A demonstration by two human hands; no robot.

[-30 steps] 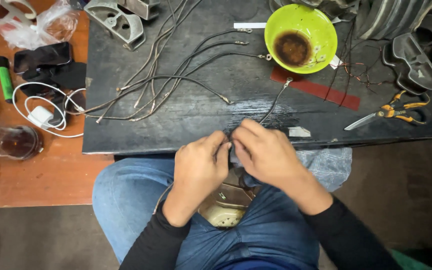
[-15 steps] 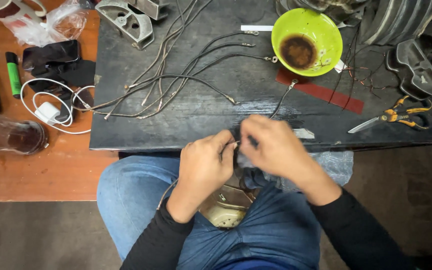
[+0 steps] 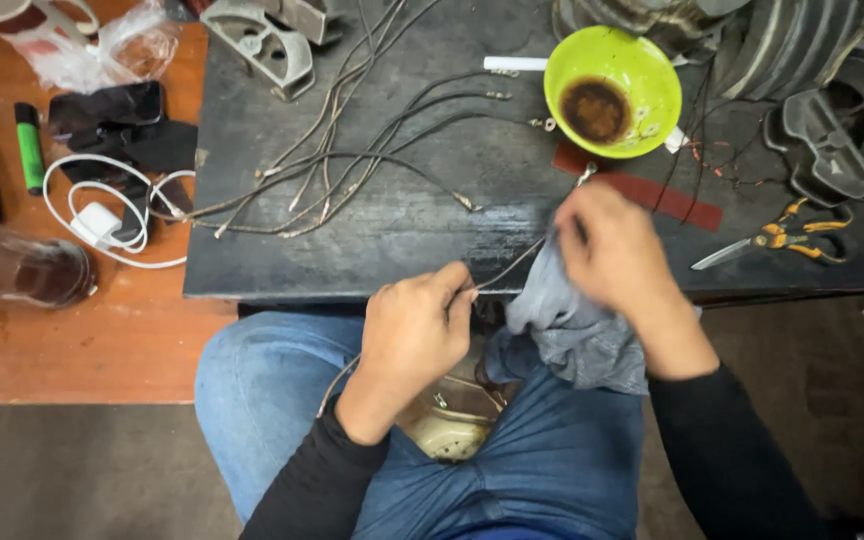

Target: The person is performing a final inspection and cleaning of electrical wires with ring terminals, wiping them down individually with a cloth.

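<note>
Left hand (image 3: 414, 325) fisted, fingers pinched shut; right hand (image 3: 612, 245) curled closed, raised further forward.

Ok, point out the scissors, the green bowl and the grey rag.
scissors (image 3: 802, 235), head view, orange handles.
green bowl (image 3: 642, 70), head view, inner wall right of the dark residue.
grey rag (image 3: 577, 335), head view, hanging folds below the right hand.

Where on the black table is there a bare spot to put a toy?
Bare room lies on the black table at its near left edge, below the wire bundle. A smaller patch sits between the red strip and the scissors. The back is crowded: green bowl, metal parts.
</note>
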